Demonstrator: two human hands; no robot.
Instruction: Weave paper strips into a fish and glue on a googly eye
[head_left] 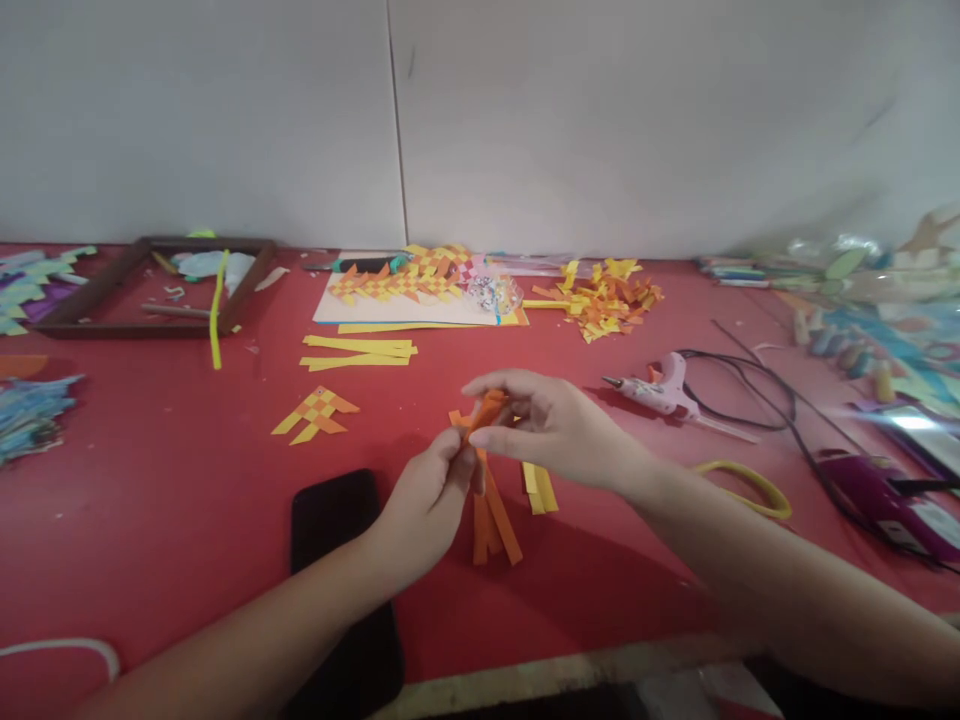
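Note:
Orange paper strips (489,410), bent over at the top, are between my two hands above the middle of the table. My left hand (429,490) pinches them from below. From the right, my right hand (559,425) closes its thumb and fingers around the upper end; the fingers partly hide the paper. More orange strips (496,520) show just beneath my hands, and yellow strips (541,490) lie under my right hand. To the left is a woven yellow-and-orange paper fish (316,412). A black phone (337,510) lies partly under my left forearm.
Yellow strips (360,352) lie beyond my hands. Behind are woven fish on a white sheet (405,312) and a pile of paper scraps (611,300). Right stand a pink glue gun (660,390), its cord and yellow tape (750,490). A brown frame (90,290) lies back left.

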